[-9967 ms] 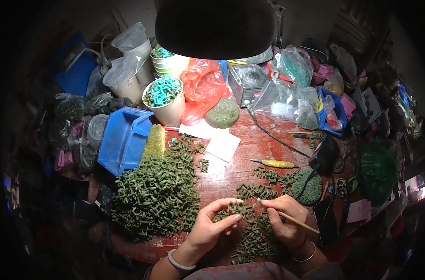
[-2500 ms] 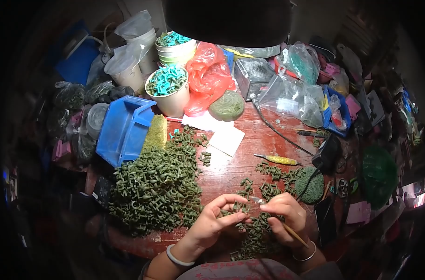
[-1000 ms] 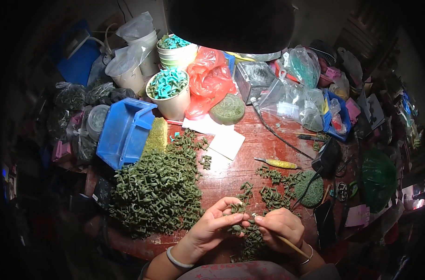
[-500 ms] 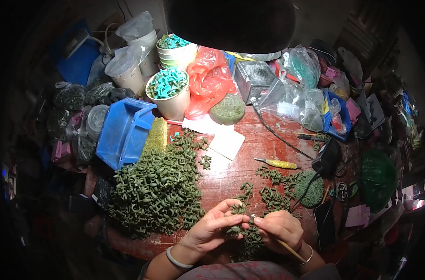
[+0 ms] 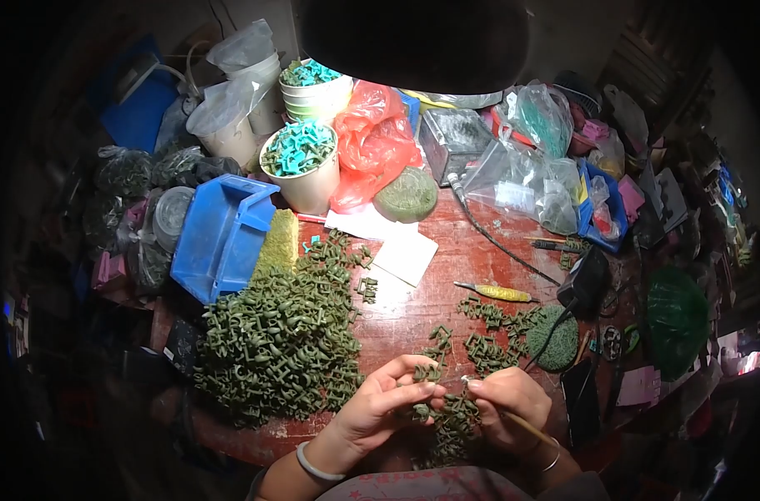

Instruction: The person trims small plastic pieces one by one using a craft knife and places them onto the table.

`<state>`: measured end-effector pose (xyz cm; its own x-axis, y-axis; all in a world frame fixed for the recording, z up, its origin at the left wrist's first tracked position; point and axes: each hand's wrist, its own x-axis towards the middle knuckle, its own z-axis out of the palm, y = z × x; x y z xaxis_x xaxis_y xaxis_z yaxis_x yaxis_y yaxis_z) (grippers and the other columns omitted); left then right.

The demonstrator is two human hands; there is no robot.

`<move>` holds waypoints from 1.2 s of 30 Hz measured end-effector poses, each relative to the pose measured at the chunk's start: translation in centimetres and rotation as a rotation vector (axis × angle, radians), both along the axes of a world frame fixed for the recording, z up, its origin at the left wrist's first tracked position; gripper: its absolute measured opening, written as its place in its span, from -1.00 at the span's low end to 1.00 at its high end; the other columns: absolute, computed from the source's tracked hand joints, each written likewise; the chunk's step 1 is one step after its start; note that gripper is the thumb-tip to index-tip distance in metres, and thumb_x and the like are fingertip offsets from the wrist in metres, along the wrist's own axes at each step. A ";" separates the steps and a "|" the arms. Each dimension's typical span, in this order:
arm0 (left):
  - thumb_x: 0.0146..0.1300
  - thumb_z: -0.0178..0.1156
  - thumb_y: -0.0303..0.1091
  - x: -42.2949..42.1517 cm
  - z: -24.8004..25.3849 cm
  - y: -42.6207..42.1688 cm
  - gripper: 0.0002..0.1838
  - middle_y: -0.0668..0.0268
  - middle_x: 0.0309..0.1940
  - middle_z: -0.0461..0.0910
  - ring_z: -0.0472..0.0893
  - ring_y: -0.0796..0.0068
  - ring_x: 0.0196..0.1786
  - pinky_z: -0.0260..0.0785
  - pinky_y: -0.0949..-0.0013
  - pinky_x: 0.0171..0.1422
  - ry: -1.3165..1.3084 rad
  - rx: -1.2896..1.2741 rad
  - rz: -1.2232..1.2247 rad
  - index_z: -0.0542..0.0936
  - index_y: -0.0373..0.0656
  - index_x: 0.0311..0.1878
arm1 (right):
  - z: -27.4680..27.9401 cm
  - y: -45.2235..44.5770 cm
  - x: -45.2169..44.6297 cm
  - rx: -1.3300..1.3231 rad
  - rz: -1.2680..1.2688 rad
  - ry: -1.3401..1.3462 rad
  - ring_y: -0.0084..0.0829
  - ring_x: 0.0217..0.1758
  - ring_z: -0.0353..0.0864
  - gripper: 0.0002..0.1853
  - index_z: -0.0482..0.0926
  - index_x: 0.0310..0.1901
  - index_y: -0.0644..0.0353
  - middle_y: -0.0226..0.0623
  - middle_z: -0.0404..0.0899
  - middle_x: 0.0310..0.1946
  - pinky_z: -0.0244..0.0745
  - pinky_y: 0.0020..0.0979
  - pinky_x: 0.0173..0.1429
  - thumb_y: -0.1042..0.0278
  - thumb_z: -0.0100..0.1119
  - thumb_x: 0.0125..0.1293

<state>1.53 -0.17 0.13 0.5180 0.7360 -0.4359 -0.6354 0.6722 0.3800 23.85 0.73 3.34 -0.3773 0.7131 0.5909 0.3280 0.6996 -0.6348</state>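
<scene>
Between thumb and fingers, my left hand (image 5: 384,407) pinches a small green piece (image 5: 427,371). My right hand (image 5: 513,409) is closed round a thin tool with a wooden handle (image 5: 530,429), its pale tip just right of that piece. Under and between the hands lie loose green pieces (image 5: 455,426). A large heap of similar green pieces (image 5: 280,346) rises left of my left hand. More of them (image 5: 492,351) lie beyond my right hand, beside a round green pad (image 5: 552,337).
A yellow-handled tool (image 5: 501,293) and a white square (image 5: 406,257) lie on the red table (image 5: 396,326). Farther back stand a blue bin (image 5: 221,238), a cup of turquoise and green pieces (image 5: 305,184), a red bag (image 5: 367,150) and a grey box with a cable (image 5: 455,142).
In the last half second my right hand has moved slightly right and up, drawing the tool's tip away from the piece. My left hand has stayed nearly in place.
</scene>
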 end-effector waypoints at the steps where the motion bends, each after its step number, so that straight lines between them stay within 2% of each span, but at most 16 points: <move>1: 0.40 0.24 -0.53 0.1 0.2 0.0 -0.60 0.23 -0.14 0.70 0.70 0.38 -0.08 0.61 0.33 -0.15 0.000 -0.002 -0.001 0.47 -0.11 0.27 | 0.1 0.2 0.1 -0.101 0.018 0.028 -0.30 -0.36 0.67 -0.79 0.70 -0.05 0.28 -0.25 0.69 -0.36 0.57 -0.37 -0.25 0.60 0.32 0.27; 4: 0.39 0.25 -0.54 0.2 0.3 -0.1 -0.61 0.22 -0.16 0.71 0.71 0.40 -0.12 0.63 0.35 -0.15 0.020 0.050 0.019 0.48 -0.16 0.25 | 0.0 0.3 0.1 -0.103 0.027 -0.016 -0.28 -0.36 0.67 -0.74 0.69 -0.03 0.32 -0.23 0.66 -0.37 0.58 -0.36 -0.25 0.63 0.36 0.24; 6: 0.44 0.24 -0.49 -0.1 0.2 0.0 -0.64 0.22 -0.10 0.71 0.70 0.47 -0.04 0.63 0.33 -0.06 0.048 0.106 -0.019 0.49 -0.15 0.26 | 0.2 0.3 0.2 -0.107 0.001 -0.010 -0.27 -0.36 0.67 -0.75 0.70 -0.04 0.31 -0.21 0.68 -0.34 0.57 -0.35 -0.25 0.64 0.36 0.23; 8: 0.43 0.24 -0.50 0.0 0.5 0.0 -0.64 0.22 -0.11 0.71 0.71 0.48 -0.06 0.63 0.36 -0.03 0.074 0.125 -0.017 0.49 -0.17 0.25 | 0.6 0.2 0.2 -0.149 -0.078 0.003 -0.29 -0.33 0.67 -0.81 0.70 -0.07 0.31 -0.20 0.70 -0.34 0.55 -0.35 -0.19 0.60 0.26 0.29; 15: 0.42 0.24 -0.55 0.6 0.5 -0.3 -0.68 0.24 -0.16 0.71 0.72 0.51 -0.08 0.57 0.48 0.07 0.273 0.276 0.019 0.52 -0.26 0.20 | 0.2 0.2 0.0 -0.207 -0.060 0.044 -0.33 -0.34 0.65 -0.83 0.71 -0.10 0.33 -0.22 0.70 -0.36 0.54 -0.37 -0.21 0.60 0.24 0.30; 16: 0.42 0.24 -0.55 0.6 0.5 -0.3 -0.68 0.24 -0.16 0.71 0.72 0.51 -0.08 0.57 0.48 0.07 0.273 0.274 0.022 0.52 -0.26 0.20 | 0.2 0.2 0.1 -0.194 -0.063 0.051 -0.33 -0.34 0.65 -0.83 0.71 -0.09 0.32 -0.23 0.70 -0.35 0.54 -0.37 -0.21 0.61 0.24 0.30; 17: 0.42 0.25 -0.55 0.7 0.4 -0.3 -0.68 0.25 -0.16 0.70 0.71 0.53 -0.09 0.57 0.48 0.05 0.315 0.319 0.020 0.53 -0.25 0.21 | 0.4 0.4 0.3 -0.196 0.024 0.039 -0.28 -0.37 0.66 -0.76 0.71 -0.06 0.32 -0.20 0.68 -0.36 0.56 -0.35 -0.26 0.64 0.34 0.22; 22: 0.38 0.29 -0.54 0.8 0.6 -0.3 -0.66 0.33 -0.18 0.68 0.66 0.63 -0.11 0.51 0.53 0.02 0.385 0.395 0.024 0.55 -0.25 0.19 | -0.3 0.3 -0.1 -0.126 0.014 0.005 -0.28 -0.39 0.64 -0.74 0.71 -0.06 0.29 -0.23 0.64 -0.38 0.56 -0.34 -0.26 0.65 0.37 0.19; 24: 0.35 0.31 -0.54 0.9 0.4 -0.3 -0.68 0.38 -0.19 0.66 0.61 0.68 -0.13 0.46 0.55 0.00 0.598 0.554 0.051 0.58 -0.25 0.16 | -0.2 0.0 -0.1 -0.086 -0.008 -0.061 -0.29 -0.39 0.63 -0.73 0.72 -0.05 0.29 -0.24 0.64 -0.38 0.56 -0.35 -0.26 0.65 0.37 0.19; 26: 0.34 0.31 -0.55 1.0 0.7 -0.4 -0.68 0.39 -0.19 0.65 0.59 0.68 -0.14 0.45 0.56 0.00 0.588 0.540 0.052 0.59 -0.25 0.14 | 0.0 0.1 -0.2 -0.075 0.006 -0.047 -0.29 -0.39 0.64 -0.74 0.72 -0.05 0.28 -0.24 0.63 -0.39 0.55 -0.36 -0.28 0.64 0.37 0.19; 29: 0.34 0.31 -0.55 0.9 0.7 -0.3 -0.68 0.39 -0.17 0.65 0.60 0.67 -0.12 0.45 0.55 0.02 0.604 0.545 0.034 0.59 -0.25 0.14 | 0.1 0.1 -0.1 -0.081 -0.019 -0.048 -0.31 -0.40 0.64 -0.76 0.72 -0.07 0.27 -0.24 0.64 -0.41 0.56 -0.36 -0.29 0.62 0.36 0.22; 31: 0.34 0.30 -0.55 0.9 0.8 -0.3 -0.67 0.38 -0.16 0.66 0.62 0.65 -0.09 0.48 0.53 0.03 0.633 0.562 0.018 0.58 -0.25 0.15 | 0.3 -0.1 0.3 -0.048 -0.104 -0.030 -0.33 -0.33 0.70 -0.82 0.66 -0.04 0.32 -0.19 0.71 -0.34 0.60 -0.40 -0.24 0.63 0.22 0.36; 33: 0.35 0.29 -0.55 0.9 1.0 -0.3 -0.66 0.34 -0.14 0.67 0.66 0.56 0.01 0.54 0.49 0.05 0.364 0.270 0.074 0.54 -0.25 0.17 | 0.3 -0.2 0.0 -0.167 -0.236 0.008 -0.35 -0.31 0.73 -0.83 0.65 -0.03 0.33 -0.18 0.71 -0.34 0.61 -0.43 -0.23 0.64 0.19 0.38; 34: 0.39 0.24 -0.53 0.5 0.8 0.0 -0.67 0.24 -0.07 0.67 0.68 0.41 0.09 0.63 0.39 0.04 0.248 0.217 0.081 0.50 -0.24 0.18 | 0.3 -0.4 -0.1 -0.285 -0.369 0.046 -0.38 -0.29 0.75 -0.83 0.64 -0.01 0.35 -0.17 0.71 -0.34 0.62 -0.46 -0.22 0.64 0.15 0.41; 35: 0.41 0.21 -0.51 0.1 0.7 0.1 -0.68 0.19 -0.03 0.66 0.68 0.37 0.08 0.65 0.35 0.01 0.109 0.173 0.108 0.49 -0.23 0.19 | 0.0 0.5 0.0 -0.255 -0.382 -0.001 -0.41 -0.27 0.79 -0.82 0.62 0.01 0.37 -0.13 0.71 -0.32 0.64 -0.52 -0.23 0.64 0.13 0.44; 36: 0.42 0.18 -0.49 -0.3 0.5 0.3 -0.69 0.14 0.02 0.64 0.68 0.33 0.08 0.67 0.31 -0.01 -0.030 0.128 0.136 0.48 -0.22 0.19 | -0.7 1.2 0.1 -0.218 -0.381 -0.030 -0.26 -0.31 0.71 -0.75 0.63 -0.01 0.34 -0.15 0.69 -0.36 0.60 -0.35 -0.20 0.70 0.26 0.28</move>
<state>1.21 0.11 0.63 0.4216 0.8483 -0.3204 -0.7293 0.5272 0.4361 23.98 1.92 2.66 -0.0778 0.9115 0.4038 0.5572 0.3756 -0.7406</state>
